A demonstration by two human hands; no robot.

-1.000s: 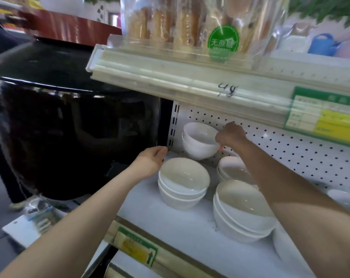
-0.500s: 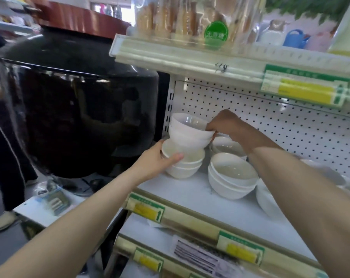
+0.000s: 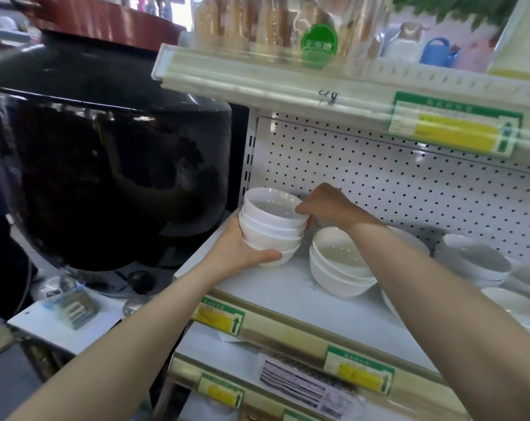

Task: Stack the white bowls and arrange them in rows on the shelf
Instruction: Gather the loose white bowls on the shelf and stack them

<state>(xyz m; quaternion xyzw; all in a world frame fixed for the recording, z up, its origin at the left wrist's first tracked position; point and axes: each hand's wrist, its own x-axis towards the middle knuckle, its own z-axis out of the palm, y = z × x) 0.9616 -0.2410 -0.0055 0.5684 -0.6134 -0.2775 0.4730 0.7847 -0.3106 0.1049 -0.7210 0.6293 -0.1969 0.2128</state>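
Note:
A stack of several white bowls [image 3: 271,226] stands at the left end of the white shelf [image 3: 288,296]. My left hand [image 3: 242,247] cups the lower bowls of that stack from the left and front. My right hand [image 3: 324,205] pinches the rim of the top bowl on its right side. Just to the right sits a shorter stack of white bowls [image 3: 339,265], partly under my right forearm. More white bowls [image 3: 476,259] lie further right, blurred.
A large glossy black jar [image 3: 105,177] with a red-brown lid stands close to the shelf's left end. The upper shelf [image 3: 318,83] with price labels overhangs the bowls. A perforated white back panel [image 3: 379,183] closes the rear. Lower shelves with tags run below.
The two bowls held in my right hand came down onto the left stack, making it taller. My left hand closed around that stack's base. The view pulled back from the shelf.

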